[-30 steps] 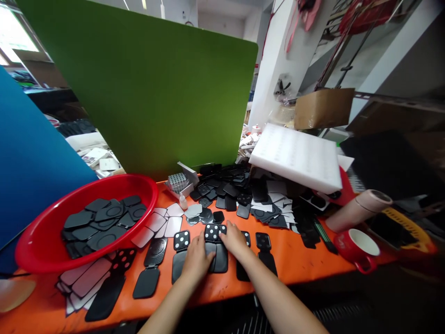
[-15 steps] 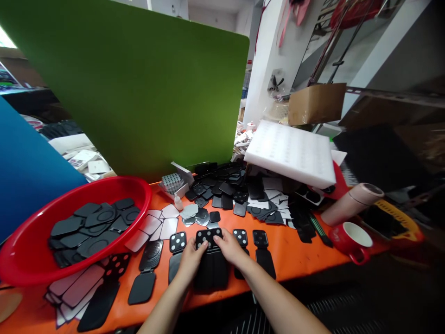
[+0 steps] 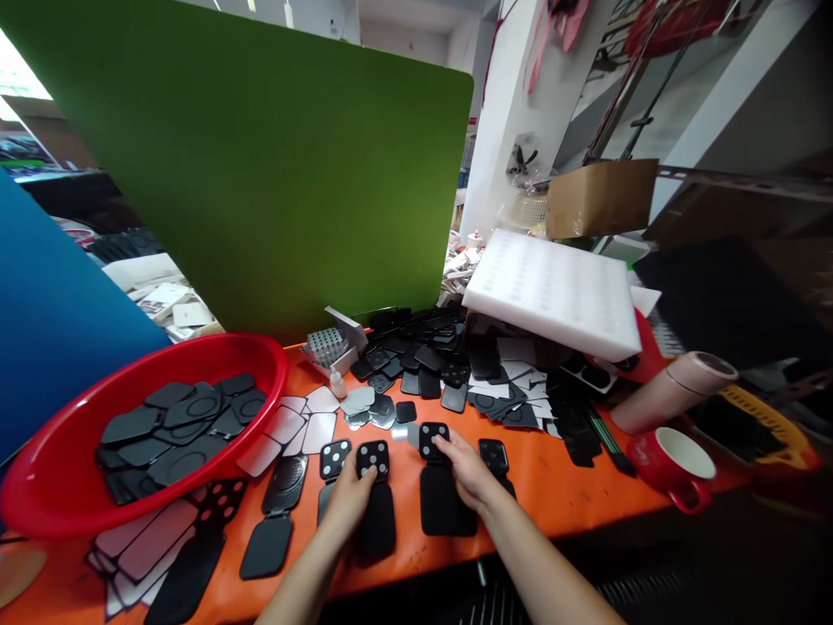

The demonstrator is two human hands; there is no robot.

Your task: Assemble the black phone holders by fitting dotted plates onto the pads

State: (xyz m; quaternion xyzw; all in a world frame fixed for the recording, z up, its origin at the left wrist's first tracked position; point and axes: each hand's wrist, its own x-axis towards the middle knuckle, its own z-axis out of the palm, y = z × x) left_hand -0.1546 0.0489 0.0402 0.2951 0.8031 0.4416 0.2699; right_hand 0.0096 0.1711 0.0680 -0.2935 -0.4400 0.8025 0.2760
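Note:
My left hand [image 3: 350, 499] pinches the edge of a hinged black two-panel piece [image 3: 376, 521], its thumb on the small square panel with light round dots. A similar hinged black piece [image 3: 437, 502] is gripped by my right hand [image 3: 469, 469], thumb on its dotted square. Part of another black panel shows beneath my right hand. To the left of my left hand lies a dotted hinged piece [image 3: 335, 458], partly covered by the hand. Beyond my right hand rests another hinged piece [image 3: 493, 456].
A red basin [image 3: 277, 382] full of black parts stands at left. Loose black panels [image 3: 426, 358], grey discs [image 3: 357, 400] and white-faced sheets [image 3: 318, 432] lie around the orange tabletop [image 3: 553, 499]. At right are a red mug [image 3: 677, 464] and a pink flask [image 3: 677, 391]. A green partition [image 3: 292, 174] rises behind.
My hands were together over two adjoining hinged pieces. They have moved apart, the right one rightward with its piece, the left one slightly left and down with the other.

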